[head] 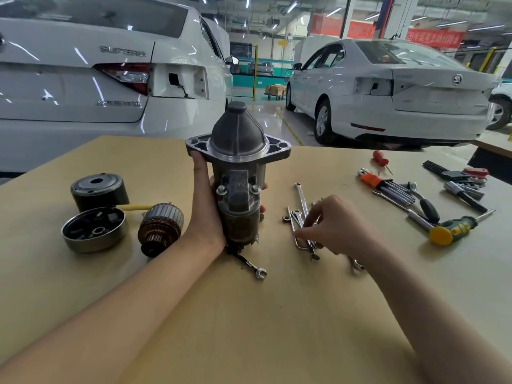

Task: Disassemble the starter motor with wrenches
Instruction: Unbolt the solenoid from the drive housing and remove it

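The starter motor [238, 173] stands upright on the worktop [249, 314], nose cone up, the left hand [206, 206] wrapped around its body in a firm grip. Just right of it, the right hand [332, 225] pinches one of the loose wrenches [300, 217]. An armature [160, 228] lies to the left.

I am looking at a tan table [83, 286]. On its left side a black housing [99, 191], a round cap [94, 230] and an armature [160, 228] are lying. Several wrenches [302, 217] are lying at the middle, while a hex key set [388, 187] and a yellow-handled screwdriver [457, 228] are lying at the right.
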`<state>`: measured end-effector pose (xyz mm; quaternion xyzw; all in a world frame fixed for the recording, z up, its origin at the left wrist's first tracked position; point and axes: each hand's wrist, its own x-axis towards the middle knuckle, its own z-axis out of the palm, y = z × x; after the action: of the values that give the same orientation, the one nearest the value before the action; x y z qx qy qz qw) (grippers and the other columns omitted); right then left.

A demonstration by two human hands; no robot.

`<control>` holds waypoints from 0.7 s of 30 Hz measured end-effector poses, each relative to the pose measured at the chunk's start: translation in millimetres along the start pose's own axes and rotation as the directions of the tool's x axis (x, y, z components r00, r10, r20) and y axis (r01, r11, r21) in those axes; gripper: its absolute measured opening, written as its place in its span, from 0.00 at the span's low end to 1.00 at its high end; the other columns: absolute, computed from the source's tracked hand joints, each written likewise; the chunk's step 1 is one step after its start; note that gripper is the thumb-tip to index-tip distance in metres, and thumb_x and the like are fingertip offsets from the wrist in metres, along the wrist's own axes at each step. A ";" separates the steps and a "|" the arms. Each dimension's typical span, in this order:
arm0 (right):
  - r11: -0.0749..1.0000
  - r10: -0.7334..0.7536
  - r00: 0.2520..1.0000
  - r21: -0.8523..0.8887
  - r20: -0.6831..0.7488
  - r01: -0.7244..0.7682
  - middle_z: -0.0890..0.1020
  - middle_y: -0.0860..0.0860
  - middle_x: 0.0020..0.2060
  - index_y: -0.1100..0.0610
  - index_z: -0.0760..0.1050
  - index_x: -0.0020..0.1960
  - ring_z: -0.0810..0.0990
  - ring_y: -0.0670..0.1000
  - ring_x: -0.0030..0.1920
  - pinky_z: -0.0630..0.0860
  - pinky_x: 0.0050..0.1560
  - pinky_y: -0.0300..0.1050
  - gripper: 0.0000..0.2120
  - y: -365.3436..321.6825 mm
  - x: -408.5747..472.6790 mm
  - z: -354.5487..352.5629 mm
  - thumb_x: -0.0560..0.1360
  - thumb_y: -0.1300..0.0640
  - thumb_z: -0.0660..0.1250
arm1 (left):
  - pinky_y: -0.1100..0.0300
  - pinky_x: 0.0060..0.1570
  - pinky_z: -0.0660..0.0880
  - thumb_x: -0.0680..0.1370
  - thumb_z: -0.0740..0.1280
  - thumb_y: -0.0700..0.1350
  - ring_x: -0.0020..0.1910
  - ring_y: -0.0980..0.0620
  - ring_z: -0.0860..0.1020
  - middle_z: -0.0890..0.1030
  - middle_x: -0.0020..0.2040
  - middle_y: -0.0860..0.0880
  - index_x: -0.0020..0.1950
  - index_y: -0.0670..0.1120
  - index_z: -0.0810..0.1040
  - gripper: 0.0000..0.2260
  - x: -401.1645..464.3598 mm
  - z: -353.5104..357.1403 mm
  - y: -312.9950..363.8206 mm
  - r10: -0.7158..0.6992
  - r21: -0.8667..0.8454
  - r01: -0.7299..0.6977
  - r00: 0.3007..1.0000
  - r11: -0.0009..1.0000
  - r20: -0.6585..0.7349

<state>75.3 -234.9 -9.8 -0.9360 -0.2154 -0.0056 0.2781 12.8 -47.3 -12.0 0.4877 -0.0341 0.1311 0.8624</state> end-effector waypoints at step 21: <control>0.425 -0.351 0.901 0.901 0.256 -0.091 0.70 0.54 0.29 0.62 0.76 0.50 0.67 0.48 0.21 0.66 0.20 0.38 0.09 -24.1 -21.4 -41.3 0.76 0.62 0.58 | 0.58 0.32 0.78 0.73 0.59 0.67 0.36 0.48 0.83 0.84 0.45 0.41 0.51 0.48 0.84 0.27 -5.6 8.0 0.4 0.103 0.082 -0.098 0.993 0.992 -0.063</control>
<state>50.6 -247.0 34.8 -0.6022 -0.3114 0.2825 0.6786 7.9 -54.9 -8.5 0.5142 -0.0245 0.1919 0.8356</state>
